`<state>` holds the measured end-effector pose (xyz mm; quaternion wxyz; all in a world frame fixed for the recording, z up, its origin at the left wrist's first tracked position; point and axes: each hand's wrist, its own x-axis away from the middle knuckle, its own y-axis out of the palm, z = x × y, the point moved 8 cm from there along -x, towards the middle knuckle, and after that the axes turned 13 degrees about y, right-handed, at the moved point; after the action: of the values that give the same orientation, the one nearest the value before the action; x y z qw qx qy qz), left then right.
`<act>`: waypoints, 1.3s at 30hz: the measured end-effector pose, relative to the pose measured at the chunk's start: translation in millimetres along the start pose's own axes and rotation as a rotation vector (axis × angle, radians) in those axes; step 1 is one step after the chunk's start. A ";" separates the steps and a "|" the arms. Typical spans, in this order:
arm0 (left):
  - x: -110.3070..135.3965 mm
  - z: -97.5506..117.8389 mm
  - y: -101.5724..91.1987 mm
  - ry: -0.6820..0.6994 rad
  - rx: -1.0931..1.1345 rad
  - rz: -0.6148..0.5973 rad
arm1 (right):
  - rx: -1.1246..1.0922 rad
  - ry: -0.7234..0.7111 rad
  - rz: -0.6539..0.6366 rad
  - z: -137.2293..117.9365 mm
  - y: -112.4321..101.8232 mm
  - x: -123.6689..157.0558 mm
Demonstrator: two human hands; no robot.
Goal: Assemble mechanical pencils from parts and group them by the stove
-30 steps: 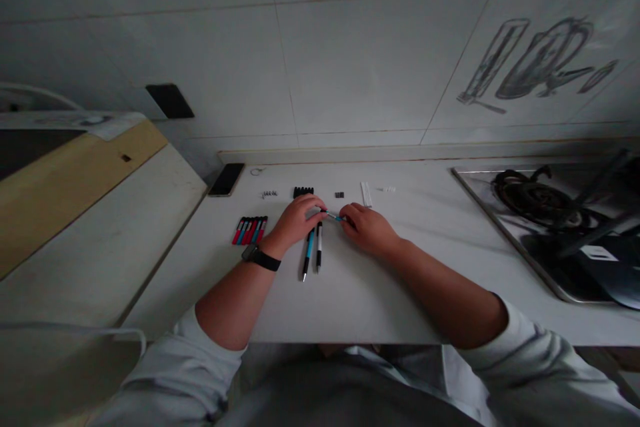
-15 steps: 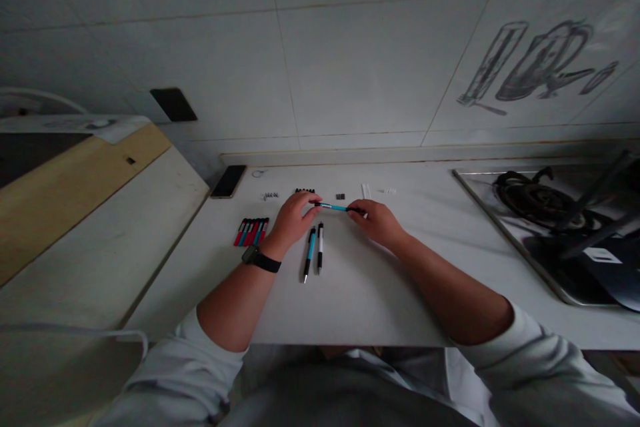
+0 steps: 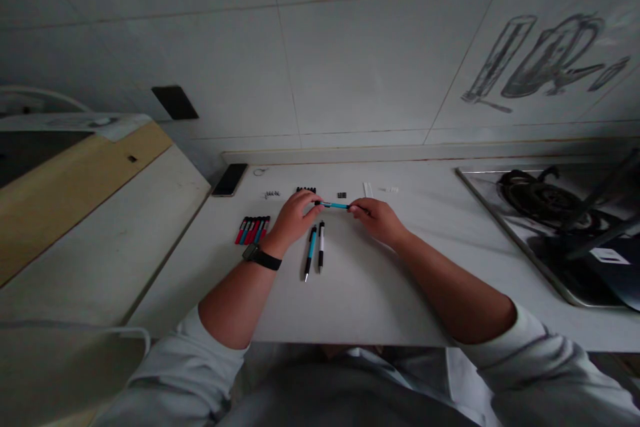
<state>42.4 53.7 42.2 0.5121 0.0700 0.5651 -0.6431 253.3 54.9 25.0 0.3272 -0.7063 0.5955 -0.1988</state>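
My left hand [image 3: 294, 216] and my right hand [image 3: 374, 219] pinch the two ends of a blue pen [image 3: 334, 205], held level just above the white counter [image 3: 360, 280]. A black watch [image 3: 261, 257] sits on my left wrist. Below the held pen lie two finished pens [image 3: 315, 248], one blue and one white, side by side. A row of red and blue pen barrels [image 3: 252, 229] lies left of my left hand. Behind the hands are small black parts [image 3: 305, 190], springs [image 3: 271, 195] and white refills [image 3: 368, 188].
A dark phone [image 3: 229, 179] lies at the back left of the counter. A gas hob [image 3: 560, 213] fills the right side. To the left stands a lower surface with a wooden board [image 3: 65, 193]. A tiled wall rises behind.
The pen has come up off the counter, its blue barrel now showing between both hands. My right hand drew apart to the right, then closed in again slightly.
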 end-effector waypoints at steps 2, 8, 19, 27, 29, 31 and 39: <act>-0.4 1.3 0.2 0.013 -0.002 -0.003 | 0.015 -0.002 0.006 -0.1 -0.7 0.2; -1.9 5.0 2.0 0.027 0.025 -0.042 | 0.033 -0.004 0.001 0.8 -1.8 1.0; -0.3 1.3 12.9 0.019 0.080 -0.092 | 0.039 0.059 -0.001 -4.6 -0.5 4.7; -0.7 -1.0 7.5 -0.002 0.041 -0.037 | 0.043 0.037 0.068 -2.0 -4.2 2.9; -0.3 -2.3 4.8 -0.008 0.013 -0.013 | 0.074 0.061 0.049 1.8 -1.9 1.6; 0.0 -3.1 2.1 -0.016 -0.001 0.009 | 0.074 0.078 0.036 5.0 0.1 0.8; -2.6 0.8 -8.7 -0.025 0.043 0.099 | -0.110 0.145 -0.016 13.5 5.6 0.5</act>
<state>37.6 53.1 49.9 0.5487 0.1009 0.5406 -0.6296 258.5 57.1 11.5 0.2424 -0.7116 0.6219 -0.2191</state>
